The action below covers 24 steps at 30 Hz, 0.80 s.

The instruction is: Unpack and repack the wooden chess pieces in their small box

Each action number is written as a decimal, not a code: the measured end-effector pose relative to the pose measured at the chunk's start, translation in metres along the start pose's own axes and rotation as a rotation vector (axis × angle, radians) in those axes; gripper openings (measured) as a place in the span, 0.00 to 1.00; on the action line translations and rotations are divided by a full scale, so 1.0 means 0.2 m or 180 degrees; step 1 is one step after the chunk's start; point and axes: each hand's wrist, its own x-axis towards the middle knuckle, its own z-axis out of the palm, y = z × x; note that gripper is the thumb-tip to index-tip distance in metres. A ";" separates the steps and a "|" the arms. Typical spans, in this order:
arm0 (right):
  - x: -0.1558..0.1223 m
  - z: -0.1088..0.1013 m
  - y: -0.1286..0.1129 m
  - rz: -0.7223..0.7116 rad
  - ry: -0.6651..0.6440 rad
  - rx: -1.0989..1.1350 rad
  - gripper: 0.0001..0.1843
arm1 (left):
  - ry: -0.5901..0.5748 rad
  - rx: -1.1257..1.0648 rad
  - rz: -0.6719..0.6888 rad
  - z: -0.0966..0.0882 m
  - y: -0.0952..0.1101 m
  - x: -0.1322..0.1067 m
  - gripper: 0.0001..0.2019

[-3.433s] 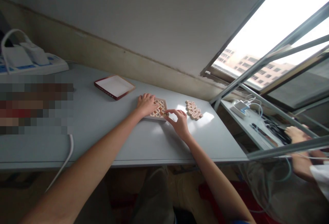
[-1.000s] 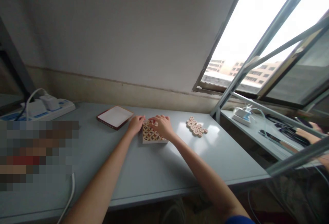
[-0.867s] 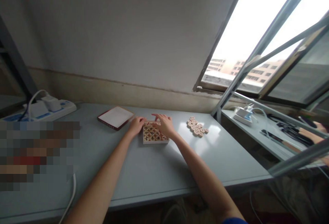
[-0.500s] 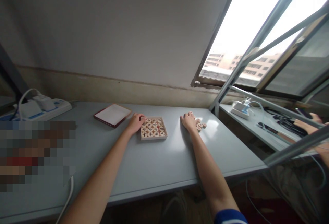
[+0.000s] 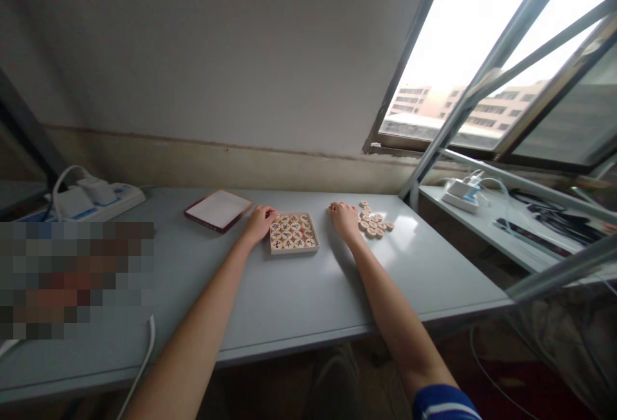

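Note:
A shallow light wooden box (image 5: 295, 250) sits on the desk, filled with rows of round xiangqi pieces (image 5: 287, 235) bearing black and red characters. My left hand (image 5: 260, 220) is at its far left corner, fingers curled closed against the rim; the fingertips are partly hidden. To the right of the box, just above or on the desk, my right hand (image 5: 344, 219) is closed in a pinch with a xiangqi piece (image 5: 332, 208) at its fingertips. Several loose wooden pieces (image 5: 373, 224) lie flat in a cluster beside that hand.
A dark red box lid (image 5: 216, 210) with a white inside lies left of my left hand. A power strip (image 5: 123, 198) with plugs stands at the far left. A metal frame post (image 5: 434, 150) divides this grey desk (image 5: 289, 298) from another with chargers and black cables (image 5: 554, 217).
My right hand has drawn left, away from the loose pieces toward the box, uncovering the cluster. My left hand stays at the box's corner. The view has shifted slightly.

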 end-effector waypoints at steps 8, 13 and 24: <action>-0.01 -0.06 -0.20 -0.0938 -0.0067 0.1420 0.13 | -0.0167 -0.0092 0.0076 -0.01 0.00 0.00 0.10; -0.07 -0.06 -0.36 -0.1256 -0.0119 0.1179 0.12 | -0.0166 -0.0089 0.0098 -0.01 0.00 0.00 0.10; -0.03 -0.09 -0.22 -0.0970 -0.0074 0.0888 0.14 | -0.0111 -0.0026 0.0045 -0.01 0.01 0.00 0.10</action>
